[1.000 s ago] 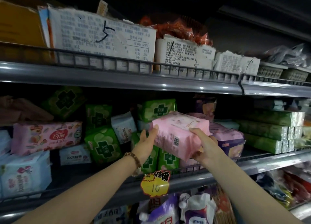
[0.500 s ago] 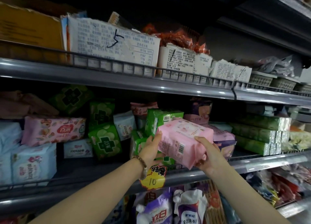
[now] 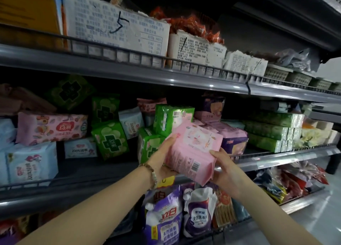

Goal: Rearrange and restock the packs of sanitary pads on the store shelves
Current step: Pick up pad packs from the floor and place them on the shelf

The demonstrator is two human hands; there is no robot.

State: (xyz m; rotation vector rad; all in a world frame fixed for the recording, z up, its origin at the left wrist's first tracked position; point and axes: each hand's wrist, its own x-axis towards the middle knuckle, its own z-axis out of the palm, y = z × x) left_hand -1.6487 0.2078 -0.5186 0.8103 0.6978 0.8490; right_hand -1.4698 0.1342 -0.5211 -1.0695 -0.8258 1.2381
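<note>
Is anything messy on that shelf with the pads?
Yes. The green packs lean at angles instead of standing straight, one tipped in the back corner. Both hands hold the pink pack off the shelf.

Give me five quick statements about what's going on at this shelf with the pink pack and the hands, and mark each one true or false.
1. Both hands hold the pink pack. True: the left hand grips its left side, the right hand its right.
2. The pink pack rests flat on the shelf. False: it is held up in front of the middle shelf.
3. A bead bracelet is on the left wrist. True.
4. The torn white carton marked "5" sits on the lowest shelf. False: it stands on the top shelf, above the pads.
5. The purple detergent pouches hang above the hands. False: they sit below, on the lower shelf.
</note>
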